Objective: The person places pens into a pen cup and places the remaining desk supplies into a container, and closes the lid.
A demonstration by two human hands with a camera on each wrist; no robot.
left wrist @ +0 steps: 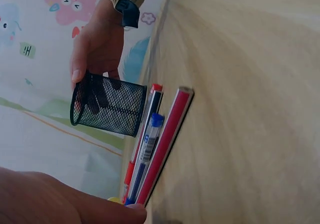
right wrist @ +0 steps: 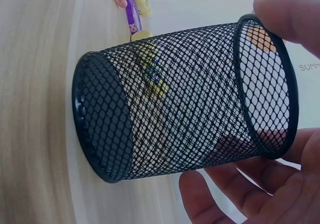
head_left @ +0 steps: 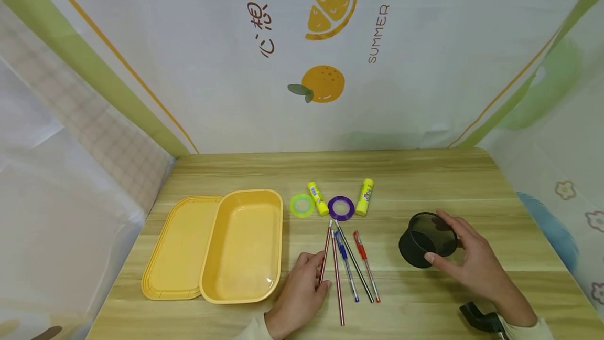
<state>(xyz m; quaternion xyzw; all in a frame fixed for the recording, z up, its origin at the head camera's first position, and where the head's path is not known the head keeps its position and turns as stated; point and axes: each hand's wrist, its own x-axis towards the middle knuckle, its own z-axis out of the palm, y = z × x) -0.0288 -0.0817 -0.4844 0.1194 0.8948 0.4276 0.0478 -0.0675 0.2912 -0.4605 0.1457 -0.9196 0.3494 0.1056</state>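
My left hand [head_left: 304, 290] pinches a red striped pencil [head_left: 326, 251] between thumb and fingers; its lower end is hidden by the hand. Just right of it lie another red striped pencil [head_left: 337, 282], a blue pen [head_left: 348, 266], a dark striped pencil [head_left: 355, 254] and a red pen [head_left: 367, 266]. My right hand [head_left: 472, 261] grips the rim of a black mesh pen holder [right wrist: 175, 103], thumb on one side and fingers on the other. Nothing stands inside the holder. Whether its base touches the table cannot be told.
A yellow box [head_left: 281, 245] stands at the left, its matching lid [head_left: 181, 248] beside it. Behind the pens lie two yellow glue sticks [head_left: 365, 197], a green tape roll [head_left: 293, 205] and a purple tape roll [head_left: 350, 209]. A printed cloth [head_left: 212, 93] hangs along the table's back edge.
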